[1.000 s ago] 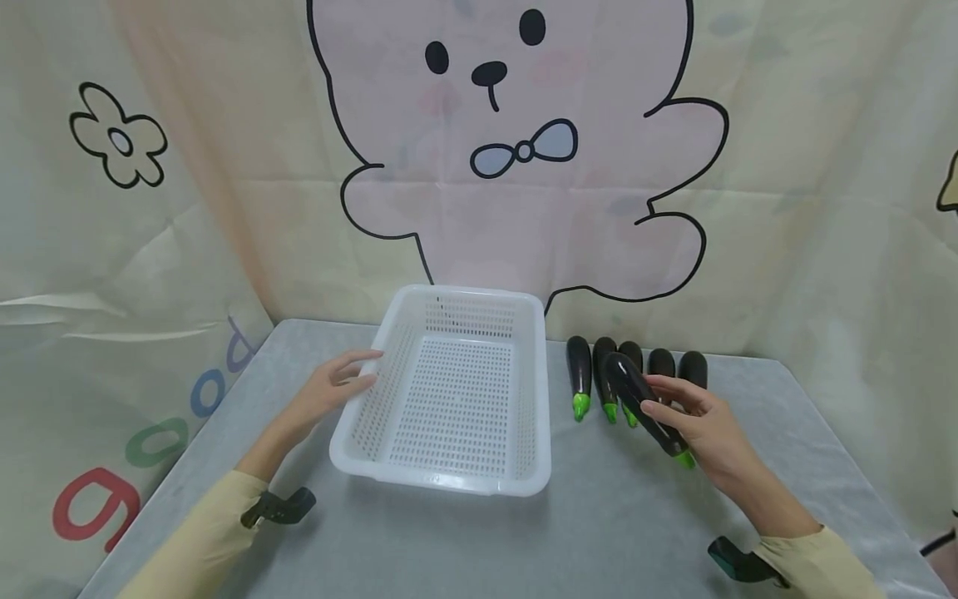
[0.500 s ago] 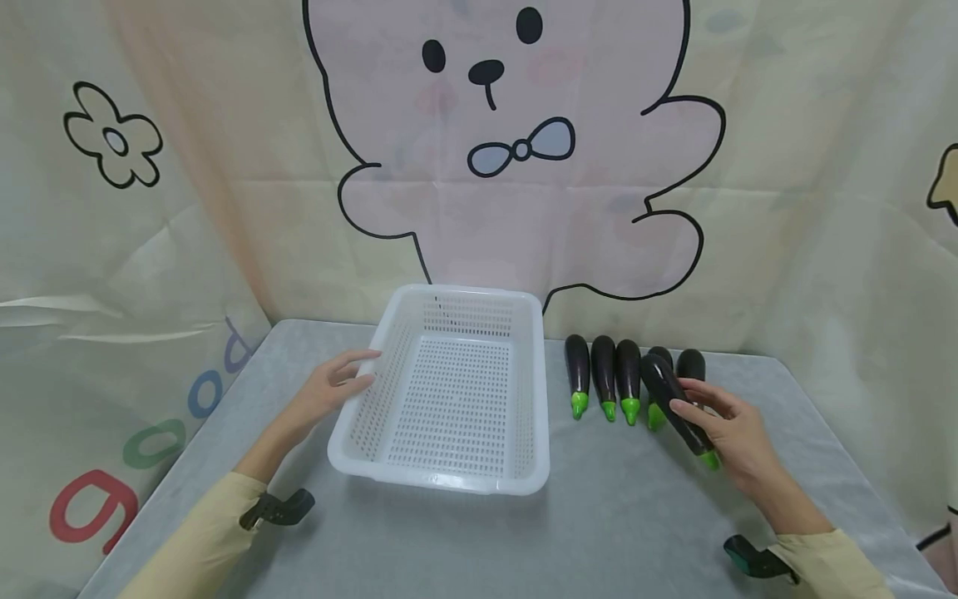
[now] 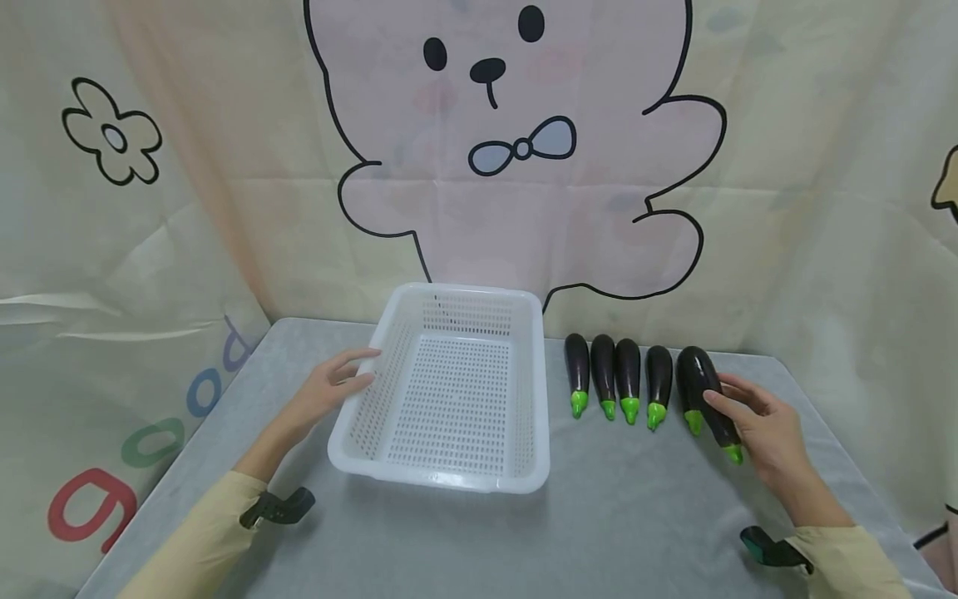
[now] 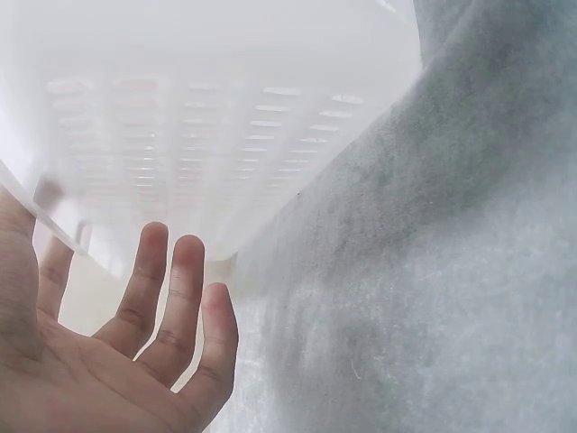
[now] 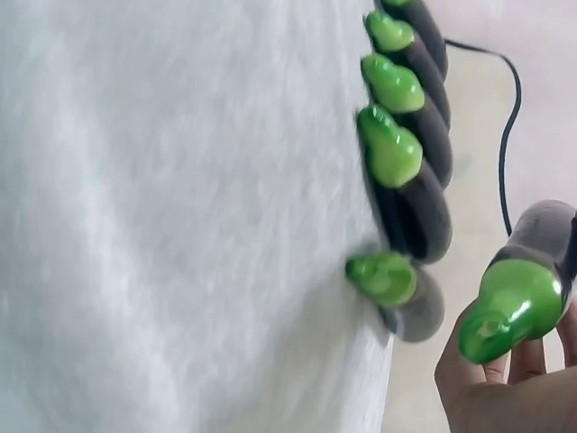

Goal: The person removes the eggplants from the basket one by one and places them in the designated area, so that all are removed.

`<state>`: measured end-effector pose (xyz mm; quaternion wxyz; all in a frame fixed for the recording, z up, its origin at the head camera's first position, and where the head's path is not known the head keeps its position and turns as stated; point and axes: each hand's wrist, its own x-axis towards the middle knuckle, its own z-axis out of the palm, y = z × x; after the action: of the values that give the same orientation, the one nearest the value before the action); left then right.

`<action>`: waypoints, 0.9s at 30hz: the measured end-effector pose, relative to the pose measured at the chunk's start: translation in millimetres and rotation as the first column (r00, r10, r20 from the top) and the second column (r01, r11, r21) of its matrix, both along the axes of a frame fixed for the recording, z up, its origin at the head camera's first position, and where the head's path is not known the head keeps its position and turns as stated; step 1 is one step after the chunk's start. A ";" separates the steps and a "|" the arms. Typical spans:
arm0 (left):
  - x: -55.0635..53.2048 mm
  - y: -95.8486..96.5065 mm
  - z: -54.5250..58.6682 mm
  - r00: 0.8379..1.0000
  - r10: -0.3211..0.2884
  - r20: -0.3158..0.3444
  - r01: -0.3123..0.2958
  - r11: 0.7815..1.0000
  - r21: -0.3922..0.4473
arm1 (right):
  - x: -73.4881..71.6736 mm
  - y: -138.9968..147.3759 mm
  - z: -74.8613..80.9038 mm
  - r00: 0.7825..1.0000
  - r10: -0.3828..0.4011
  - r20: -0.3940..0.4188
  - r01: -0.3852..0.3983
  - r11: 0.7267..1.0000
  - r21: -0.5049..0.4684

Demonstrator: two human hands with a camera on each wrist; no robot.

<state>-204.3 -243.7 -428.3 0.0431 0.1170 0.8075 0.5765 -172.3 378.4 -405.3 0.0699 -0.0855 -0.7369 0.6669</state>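
Note:
My right hand (image 3: 771,428) grips a dark purple eggplant (image 3: 718,416) with a green stem end, tilted toward me. In the head view it overlaps the rightmost eggplant (image 3: 687,384) of a row lying on the table. In the right wrist view, the held eggplant's green cap (image 5: 518,302) faces the camera, with fingers curled behind it. My left hand (image 3: 325,395) rests its thumb and index finger at the left rim of a white perforated plastic basket (image 3: 545,391). The left wrist view shows the other fingers (image 4: 176,298) extended outside the basket wall.
Several eggplants (image 3: 627,374) lie side by side right of the basket, stems toward me. A grey cloth covers the table (image 3: 599,532). Behind the table hangs a printed curtain (image 3: 786,274) with a cartoon animal. A dark cord (image 5: 509,126) shows beyond the eggplants in the right wrist view.
My right hand has moved right with its eggplant, from over the middle of the row to the rightmost one, uncovering the others. The left hand and basket have stayed put.

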 end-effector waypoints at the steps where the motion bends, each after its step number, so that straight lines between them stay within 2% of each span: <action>1: 0.0 0.0 0.0 1.000 0.000 -0.001 0.000 1.000 -0.002 | -0.5 1.2 -0.1 1.000 -0.017 -0.002 0.017 1.000 0.002; 5: 0.0 -0.5 0.3 1.000 -0.004 0.003 0.004 1.000 0.011 | -1.9 6.3 -0.1 0.999 -0.050 0.000 0.050 0.999 -0.004; 10: -0.4 -1.5 0.1 1.000 -0.024 0.014 0.023 0.999 0.046 | -3.1 13.9 0.2 1.000 -0.019 0.001 0.019 0.998 -0.066; 16: -1.1 -2.4 -1.8 1.000 -0.026 0.014 0.026 0.999 0.042 | -7.7 22.9 3.0 0.996 0.091 -0.015 -0.092 0.988 -0.126; 22: -0.7 -2.2 -2.2 1.000 -0.017 0.013 0.016 1.000 0.026 | -15.1 31.9 7.9 0.974 0.214 -0.075 -0.222 0.966 -0.130; 27: 0.2 -2.3 -2.5 1.000 -0.023 0.014 0.023 0.999 0.030 | -20.7 40.8 7.4 0.957 0.275 -0.090 -0.285 0.951 -0.118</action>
<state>-204.1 -246.0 -430.8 0.0536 0.1227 0.7970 0.5889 -193.0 419.3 -397.9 -0.0043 0.0398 -0.6938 0.7191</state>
